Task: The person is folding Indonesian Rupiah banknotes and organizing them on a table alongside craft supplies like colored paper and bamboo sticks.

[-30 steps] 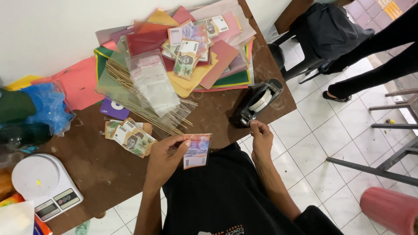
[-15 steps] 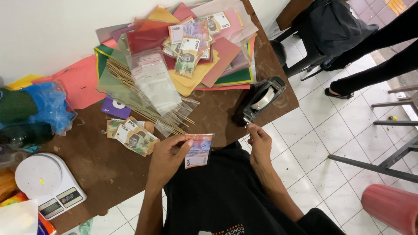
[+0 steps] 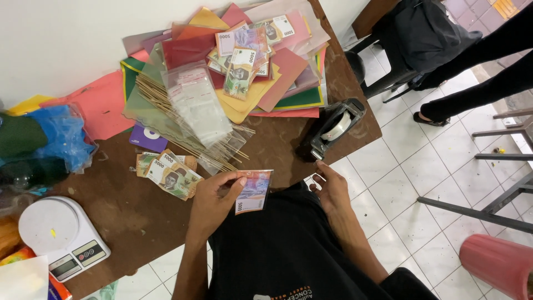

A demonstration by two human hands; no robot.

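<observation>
Just over the brown table's near edge, one pink banknote sits pinched between the left hand's thumb and fingers. Right of that note, the right hand reaches toward one black tape dispenser, fingertips seemingly closed on a tape end too small to make out. Left of the note lies one small pile of banknotes; one white scale is partly cut off.

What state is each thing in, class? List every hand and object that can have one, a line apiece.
left hand: pinching a banknote
banknote in a clear sleeve: held above the table edge
right hand: fingers bent, just below the tape dispenser
tape dispenser: resting on the table, roll loaded
kitchen scale: nothing on its pan
wooden sticks: bundled, lying flat
</observation>
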